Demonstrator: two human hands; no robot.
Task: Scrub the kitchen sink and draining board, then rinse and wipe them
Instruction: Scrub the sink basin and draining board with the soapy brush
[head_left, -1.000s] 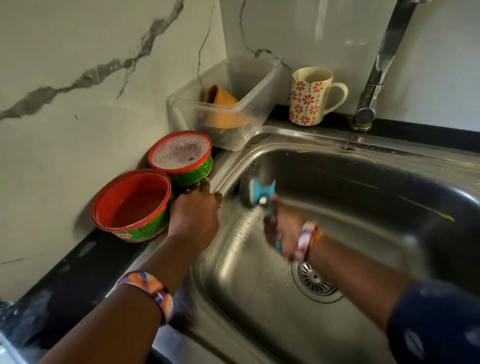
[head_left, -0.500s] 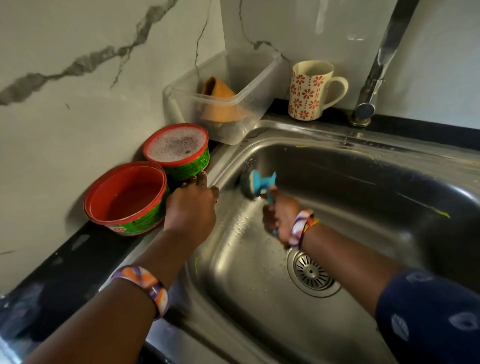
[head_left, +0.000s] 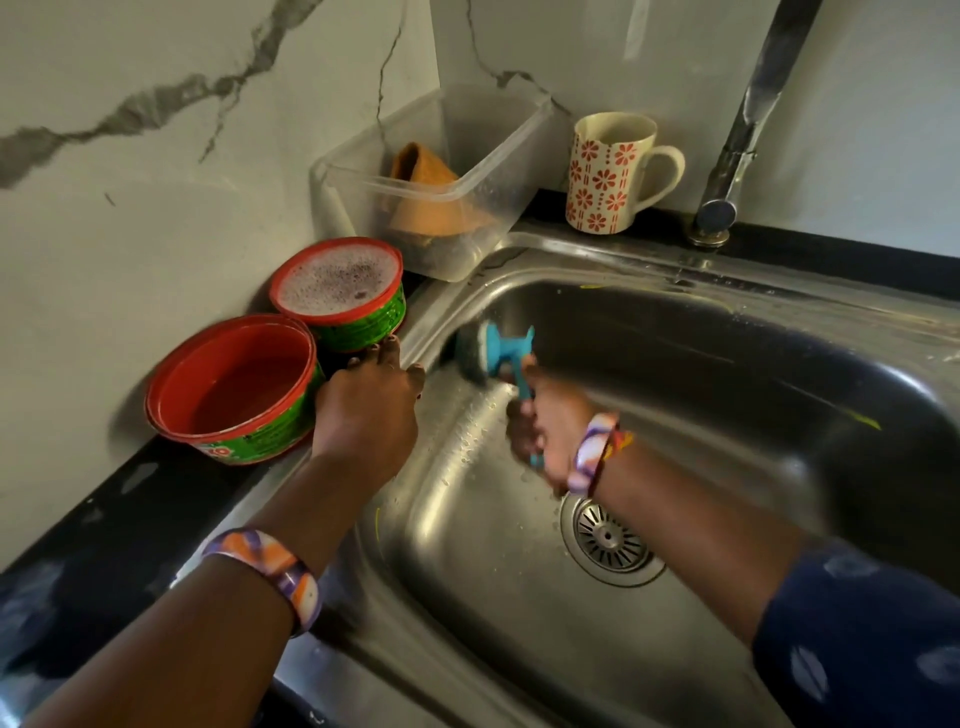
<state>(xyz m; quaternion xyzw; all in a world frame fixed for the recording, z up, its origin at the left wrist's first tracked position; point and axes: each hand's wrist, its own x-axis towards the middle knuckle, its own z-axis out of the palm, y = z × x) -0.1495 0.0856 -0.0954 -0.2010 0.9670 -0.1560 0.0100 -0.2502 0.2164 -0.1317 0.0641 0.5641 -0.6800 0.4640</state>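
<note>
The stainless steel sink (head_left: 675, 332) fills the right half of the view, with its drain strainer (head_left: 610, 540) at the bottom. My right hand (head_left: 545, 431) grips the handle of a blue scrubbing brush (head_left: 491, 353). The brush head presses against the sink's upper left inner wall. My left hand (head_left: 366, 410) rests on the sink's left rim, fingers curled, holding nothing.
Two red and green tubs stand left of the sink: one with foamy water (head_left: 340, 283), one (head_left: 234, 387) nearer me. A clear plastic box (head_left: 483, 171) with an orange cloth, a patterned mug (head_left: 610, 171) and the tap (head_left: 732, 171) line the back edge.
The brush head has shifted slightly up the left wall of the sink with my right hand. My left hand has stayed on the rim.
</note>
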